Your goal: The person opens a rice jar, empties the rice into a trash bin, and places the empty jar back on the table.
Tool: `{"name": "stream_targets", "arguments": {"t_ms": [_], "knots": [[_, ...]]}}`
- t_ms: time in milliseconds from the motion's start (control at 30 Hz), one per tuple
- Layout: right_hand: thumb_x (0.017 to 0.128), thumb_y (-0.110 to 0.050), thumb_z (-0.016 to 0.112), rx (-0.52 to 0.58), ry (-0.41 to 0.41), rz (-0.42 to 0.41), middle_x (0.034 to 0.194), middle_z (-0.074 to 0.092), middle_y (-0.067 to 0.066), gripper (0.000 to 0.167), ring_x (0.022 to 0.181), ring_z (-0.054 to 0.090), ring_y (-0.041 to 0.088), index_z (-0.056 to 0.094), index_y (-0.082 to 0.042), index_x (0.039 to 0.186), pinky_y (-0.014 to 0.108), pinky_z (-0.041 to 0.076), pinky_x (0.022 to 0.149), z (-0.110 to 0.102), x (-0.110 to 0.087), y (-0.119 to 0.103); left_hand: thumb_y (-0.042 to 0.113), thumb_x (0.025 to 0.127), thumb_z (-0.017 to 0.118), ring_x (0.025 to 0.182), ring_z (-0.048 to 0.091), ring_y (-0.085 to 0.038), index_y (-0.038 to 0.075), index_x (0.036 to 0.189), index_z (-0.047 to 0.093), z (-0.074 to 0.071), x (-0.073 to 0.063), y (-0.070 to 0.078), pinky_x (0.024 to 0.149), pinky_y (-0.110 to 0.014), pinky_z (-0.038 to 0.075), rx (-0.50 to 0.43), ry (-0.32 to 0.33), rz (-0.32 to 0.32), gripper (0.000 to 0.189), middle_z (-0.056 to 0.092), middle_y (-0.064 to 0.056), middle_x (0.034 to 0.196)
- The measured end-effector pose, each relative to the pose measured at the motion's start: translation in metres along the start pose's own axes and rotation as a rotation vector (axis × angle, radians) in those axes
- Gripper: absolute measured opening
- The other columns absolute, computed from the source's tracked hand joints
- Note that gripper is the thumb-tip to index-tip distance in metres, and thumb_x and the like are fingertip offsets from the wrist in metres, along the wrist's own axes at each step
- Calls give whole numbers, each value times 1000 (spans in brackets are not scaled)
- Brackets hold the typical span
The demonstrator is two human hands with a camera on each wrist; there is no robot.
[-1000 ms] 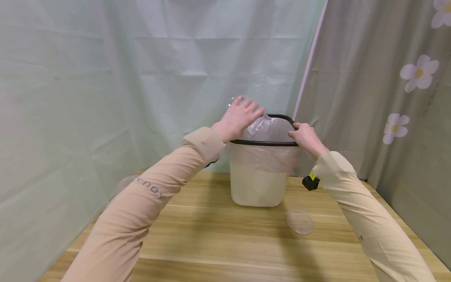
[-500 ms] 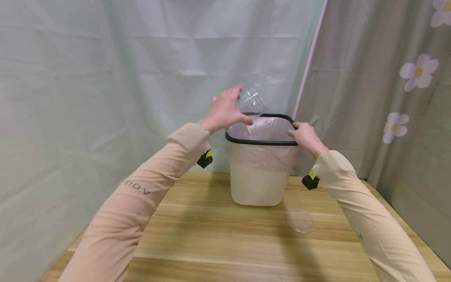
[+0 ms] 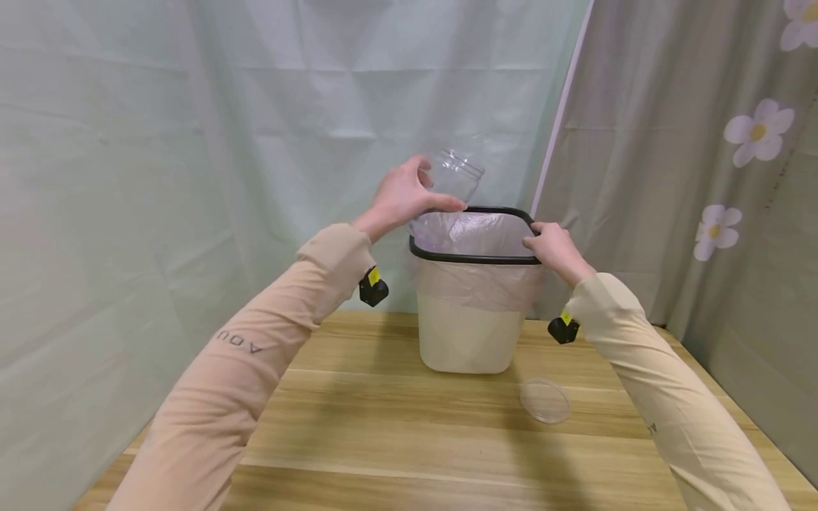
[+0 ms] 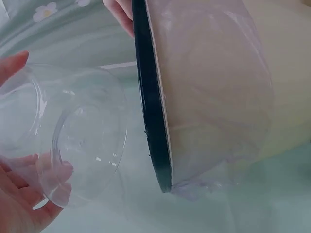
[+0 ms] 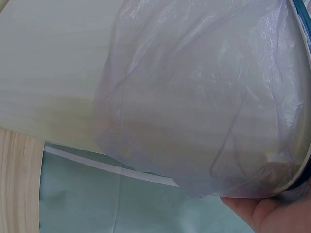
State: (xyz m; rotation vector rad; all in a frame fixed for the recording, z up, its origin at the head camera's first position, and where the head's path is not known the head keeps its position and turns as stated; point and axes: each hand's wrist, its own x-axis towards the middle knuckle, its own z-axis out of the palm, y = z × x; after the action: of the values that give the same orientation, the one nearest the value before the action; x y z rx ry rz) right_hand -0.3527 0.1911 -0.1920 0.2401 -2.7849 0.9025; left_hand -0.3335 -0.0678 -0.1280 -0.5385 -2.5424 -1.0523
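In the head view my left hand (image 3: 409, 191) grips a clear plastic jar (image 3: 456, 177), tilted above the left side of a cream trash can (image 3: 469, 333). The jar (image 4: 87, 131) looks see-through and bare inside in the left wrist view, with thumb and fingers around it. A thin whitish bag (image 3: 479, 284) lines the can and folds down over its outside. Around the opening runs a black rim (image 3: 476, 260). My right hand (image 3: 554, 248) pinches that rim at its right side, thumb and fingers on either side of the edge.
A clear round lid (image 3: 545, 401) lies on the wooden table (image 3: 396, 440), in front of the can and to its right. Pale green curtains (image 3: 307, 142) hang behind and at the left. A grey curtain with flowers (image 3: 645, 156) hangs at the right.
My left hand has risen from the can's opening and turned, bringing the clear jar into view above the rim. The right hand and the can stay where they were.
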Motion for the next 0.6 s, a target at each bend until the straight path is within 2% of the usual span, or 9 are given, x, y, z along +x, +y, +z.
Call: {"name": "stream_targets", "arguments": {"t_ms": [133, 367, 600], "knots": [[87, -11, 41, 3, -3, 8, 134, 31, 28, 54, 122, 30, 37, 29, 11, 134, 47, 30, 93, 0, -1, 0, 56, 55, 78, 89, 50, -14, 9, 126, 41, 0, -1, -2, 72, -27, 42, -35, 7, -14, 92, 53, -1, 105], [87, -11, 41, 9, -7, 9, 134, 31, 28, 53, 121, 31, 37, 29, 12, 134, 47, 30, 93, 0, 0, 2, 58, 52, 78, 91, 51, -11, 9, 127, 40, 1, -6, -7, 77, -28, 41, -175, 23, -53, 97, 56, 1, 102], [87, -11, 42, 3, 1, 13, 134, 32, 29, 53, 120, 32, 38, 30, 11, 133, 47, 31, 93, -1, -2, 1, 56, 57, 77, 94, 53, -10, 9, 124, 42, 4, -23, -8, 78, -29, 42, -306, 35, 3, 90, 57, -1, 107]]}}
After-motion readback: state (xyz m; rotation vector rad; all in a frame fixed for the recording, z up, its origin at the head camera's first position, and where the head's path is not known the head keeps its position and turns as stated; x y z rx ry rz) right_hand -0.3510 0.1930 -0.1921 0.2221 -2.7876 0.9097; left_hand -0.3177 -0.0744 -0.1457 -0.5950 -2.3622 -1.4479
